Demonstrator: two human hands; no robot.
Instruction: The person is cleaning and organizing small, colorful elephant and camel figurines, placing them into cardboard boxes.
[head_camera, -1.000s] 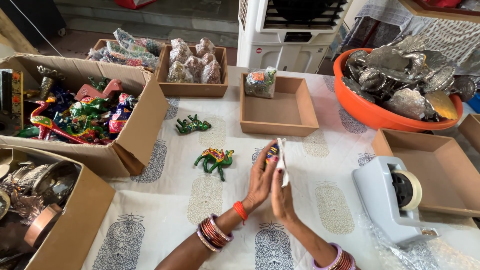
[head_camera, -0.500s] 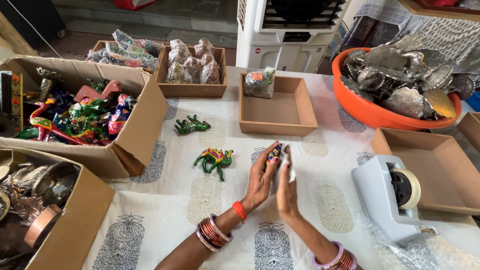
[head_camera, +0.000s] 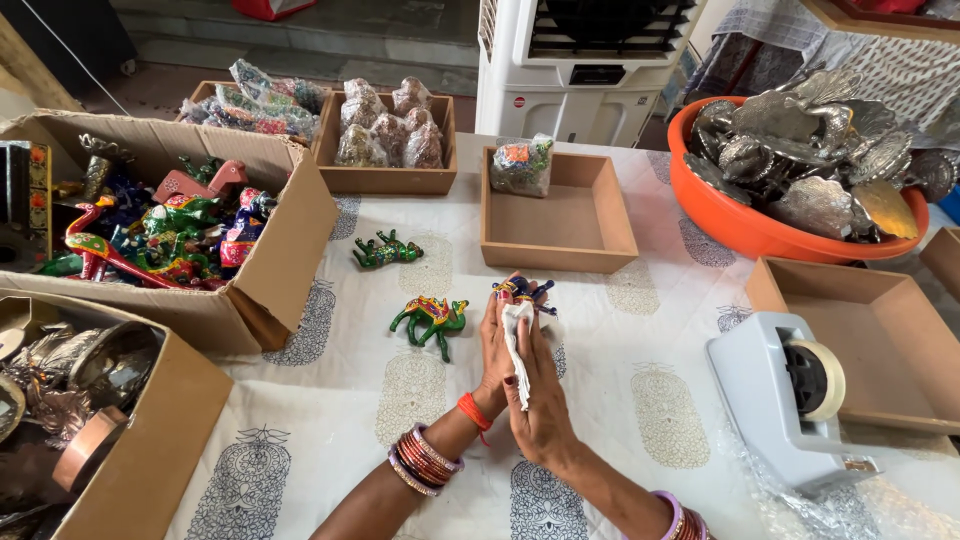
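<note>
Head view: palms pressed together at centre, the left hand (head_camera: 494, 345) and right hand (head_camera: 538, 395) sandwich a white wrap (head_camera: 517, 340) around a small painted figurine (head_camera: 520, 291), mostly hidden; only its blue top shows. A green painted camel (head_camera: 432, 319) stands at nine o'clock of it. The open wooden tray (head_camera: 556, 217) at twelve holds one bagged item (head_camera: 520, 165). At two, the orange tub (head_camera: 745, 215) carries silvery metal pieces. The tape dispenser (head_camera: 790, 395) sits at four.

A tape dispenser (head_camera: 785, 395) sits right on the surface (head_camera: 330, 400); an orange bowl (head_camera: 745, 225) (heaped with metal pieces) stands behind, two painted camels (head_camera: 432, 318) lie left of centre.
</note>
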